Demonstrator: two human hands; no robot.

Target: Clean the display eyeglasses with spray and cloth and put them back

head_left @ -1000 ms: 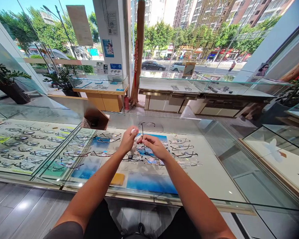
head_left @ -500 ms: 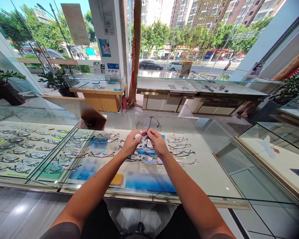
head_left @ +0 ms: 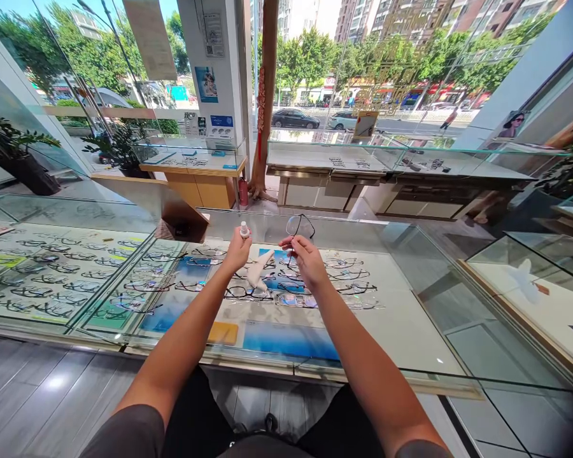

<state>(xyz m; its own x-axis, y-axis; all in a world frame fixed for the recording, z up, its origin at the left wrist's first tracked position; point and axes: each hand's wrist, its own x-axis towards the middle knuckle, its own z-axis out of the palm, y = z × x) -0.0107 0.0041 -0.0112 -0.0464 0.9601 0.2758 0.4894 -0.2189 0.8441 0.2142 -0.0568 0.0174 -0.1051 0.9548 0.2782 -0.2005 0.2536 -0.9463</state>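
My left hand (head_left: 239, 250) is wrapped round a small white spray bottle (head_left: 244, 229), whose nozzle end stands up above the fingers. To its right, my right hand (head_left: 306, 259) pinches a pair of dark-rimmed eyeglasses (head_left: 300, 224), holding them up over the counter with the lenses above the fingertips. Between the two forearms a pale cleaning cloth (head_left: 258, 272) lies crumpled on the glass top. Rows of eyeglass frames (head_left: 248, 293) show beneath and around my hands, some of them hidden by my arms.
The glass display counter (head_left: 386, 356) runs across in front of me. A brown board-like stand (head_left: 184, 219) rises at its left, and a yellow case (head_left: 223, 333) shows near the front. Further display cases (head_left: 325, 152) line the window, with potted plants (head_left: 19, 149) at left.
My hands have moved apart. The left has gone left and up with the bottle, the right slightly right with the eyeglasses. The cloth between them now shows fully.
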